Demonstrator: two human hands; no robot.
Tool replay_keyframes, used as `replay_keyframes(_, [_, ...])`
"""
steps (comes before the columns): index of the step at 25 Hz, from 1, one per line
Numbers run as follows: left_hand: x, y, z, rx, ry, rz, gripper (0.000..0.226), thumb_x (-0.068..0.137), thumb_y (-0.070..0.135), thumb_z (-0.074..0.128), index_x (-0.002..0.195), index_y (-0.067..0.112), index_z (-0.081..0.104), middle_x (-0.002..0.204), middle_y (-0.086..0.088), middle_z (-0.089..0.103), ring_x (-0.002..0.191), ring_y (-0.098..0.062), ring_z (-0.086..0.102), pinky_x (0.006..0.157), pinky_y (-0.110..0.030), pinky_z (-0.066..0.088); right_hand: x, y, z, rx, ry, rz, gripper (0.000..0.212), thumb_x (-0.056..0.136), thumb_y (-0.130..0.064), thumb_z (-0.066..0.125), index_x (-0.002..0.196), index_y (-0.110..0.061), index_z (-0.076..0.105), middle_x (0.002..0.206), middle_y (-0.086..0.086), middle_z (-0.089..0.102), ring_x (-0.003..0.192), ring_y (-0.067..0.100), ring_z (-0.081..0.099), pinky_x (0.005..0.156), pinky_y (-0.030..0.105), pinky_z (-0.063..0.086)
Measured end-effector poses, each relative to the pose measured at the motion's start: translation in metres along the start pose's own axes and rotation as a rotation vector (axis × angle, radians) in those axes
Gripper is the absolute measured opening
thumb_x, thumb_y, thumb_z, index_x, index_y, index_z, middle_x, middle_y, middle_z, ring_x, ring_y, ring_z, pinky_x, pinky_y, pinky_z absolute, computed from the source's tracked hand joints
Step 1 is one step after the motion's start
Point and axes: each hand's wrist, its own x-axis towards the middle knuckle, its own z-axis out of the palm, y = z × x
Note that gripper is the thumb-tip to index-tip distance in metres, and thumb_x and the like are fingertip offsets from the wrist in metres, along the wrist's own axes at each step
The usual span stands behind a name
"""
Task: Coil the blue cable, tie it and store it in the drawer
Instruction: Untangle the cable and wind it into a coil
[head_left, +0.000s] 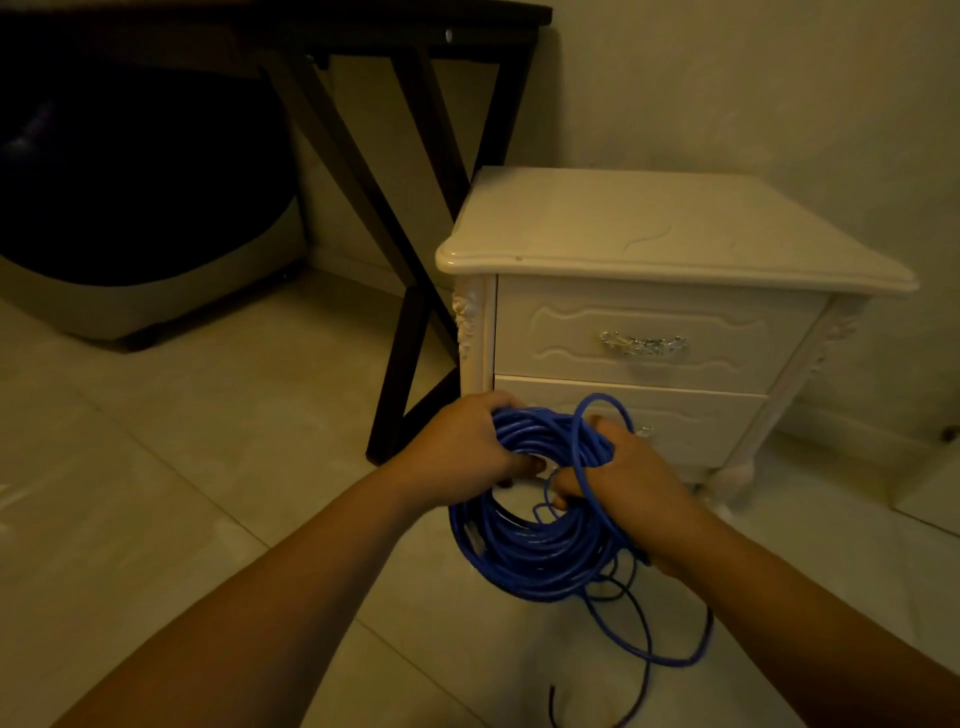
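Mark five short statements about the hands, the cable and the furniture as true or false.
1. The left hand and the right hand both grip the blue cable coil. True.
2. A dark table with crossed legs stands to the left of the cream nightstand. True.
3. One drawer is pulled open. False: the top drawer and the lower drawer are both shut.
4. A loose cable tail trails on the floor. True.
5. The coil lies on top of the nightstand. False: it is held in the hands, in front of the lower drawer.
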Motion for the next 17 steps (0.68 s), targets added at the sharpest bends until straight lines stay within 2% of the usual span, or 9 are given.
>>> replay_keyframes(2, [0.002, 0.000, 0.003, 0.064, 0.096, 0.036, 0.022, 0.078, 0.016, 0.079, 0.091, 0.024, 0.061, 0.080, 0.003, 0.066, 0.070, -0.012, 0.065, 0.071, -0.039, 0.058, 0.002, -0.002, -0.005, 0.049, -0.053, -0.088, 0.059, 0.080, -0.019, 0.072, 0.130, -0.035, 0.045, 0.098, -0.009, 0.065, 0.076, 0.003, 0.066, 0.066, 0.022, 0.057])
replay_keyframes(4, [0.002, -0.003, -0.003, 0.181, 0.155, 0.045, 0.021, 0.079, 0.024, 0.078, 0.089, 0.028, 0.060, 0.079, 0.007, 0.065, 0.071, -0.010, 0.062, 0.071, -0.038, 0.055, 0.009, -0.007, -0.021, 0.211, -0.031, -0.111, 0.066, 0.085, -0.032, 0.063, 0.137, -0.050, 0.028, 0.110, -0.014, 0.061, 0.092, 0.008, 0.067, 0.075, 0.024, 0.057])
replay_keyframes(5, [0.002, -0.005, -0.008, 0.238, 0.190, 0.030, 0.021, 0.080, 0.026, 0.077, 0.090, 0.030, 0.060, 0.081, 0.008, 0.066, 0.075, -0.011, 0.063, 0.074, -0.040, 0.055, 0.013, -0.007, -0.034, 0.344, 0.023, -0.077, 0.055, 0.090, -0.031, 0.059, 0.135, -0.048, 0.032, 0.112, -0.006, 0.064, 0.091, 0.016, 0.070, 0.074, 0.029, 0.058])
replay_keyframes(7, [-0.001, -0.009, -0.021, 0.263, 0.292, -0.009, 0.022, 0.080, 0.025, 0.077, 0.093, 0.032, 0.060, 0.084, 0.008, 0.067, 0.080, -0.014, 0.063, 0.076, -0.043, 0.056, 0.014, -0.006, -0.061, 0.458, 0.149, 0.116, 0.022, 0.096, -0.021, 0.052, 0.118, -0.024, 0.050, 0.107, 0.014, 0.069, 0.071, 0.023, 0.073, 0.063, 0.037, 0.058])
replay_keyframes(9, [-0.006, -0.009, -0.032, 0.224, 0.367, 0.002, 0.026, 0.078, 0.022, 0.078, 0.095, 0.033, 0.062, 0.085, 0.008, 0.067, 0.081, -0.014, 0.064, 0.076, -0.044, 0.056, 0.015, 0.007, -0.080, 0.117, 0.242, 0.294, 0.014, 0.097, -0.012, 0.046, 0.103, -0.004, 0.056, 0.097, 0.025, 0.070, 0.055, 0.025, 0.068, 0.055, 0.036, 0.057])
replay_keyframes(11, [-0.010, -0.005, -0.035, 0.234, 0.357, 0.048, 0.029, 0.078, 0.020, 0.078, 0.099, 0.032, 0.063, 0.087, 0.010, 0.067, 0.082, -0.013, 0.063, 0.077, -0.043, 0.056, 0.017, 0.007, -0.081, -0.433, 0.385, 0.289, 0.020, 0.098, -0.011, 0.042, 0.088, 0.000, 0.057, 0.099, 0.026, 0.068, 0.061, 0.025, 0.061, 0.063, 0.036, 0.054])
replay_keyframes(13, [-0.012, -0.002, -0.029, 0.313, 0.301, 0.115, 0.030, 0.080, 0.018, 0.075, 0.103, 0.034, 0.063, 0.089, 0.010, 0.067, 0.084, -0.013, 0.062, 0.078, -0.043, 0.054, 0.015, -0.005, -0.063, -0.503, 0.475, -0.066, 0.022, 0.099, -0.029, 0.046, 0.107, -0.013, 0.058, 0.114, 0.006, 0.061, 0.083, 0.014, 0.054, 0.075, 0.031, 0.044])
replay_keyframes(15, [-0.014, 0.004, -0.020, 0.350, 0.270, 0.215, 0.031, 0.081, 0.019, 0.072, 0.103, 0.038, 0.062, 0.091, 0.011, 0.067, 0.084, -0.011, 0.062, 0.077, -0.042, 0.054, 0.001, -0.023, -0.033, -0.276, 0.112, -0.269, 0.053, 0.082, -0.054, 0.056, 0.132, -0.041, 0.041, 0.121, -0.018, 0.048, 0.104, -0.001, 0.049, 0.087, 0.024, 0.042])
replay_keyframes(17, [-0.012, 0.008, -0.016, 0.314, 0.263, 0.309, 0.034, 0.079, 0.020, 0.071, 0.103, 0.041, 0.059, 0.092, 0.012, 0.067, 0.084, -0.009, 0.063, 0.074, -0.042, 0.054, -0.003, -0.023, -0.009, -0.211, -0.178, -0.280, 0.083, 0.066, -0.052, 0.071, 0.138, -0.048, 0.029, 0.120, -0.028, 0.051, 0.104, -0.011, 0.055, 0.085, 0.014, 0.047])
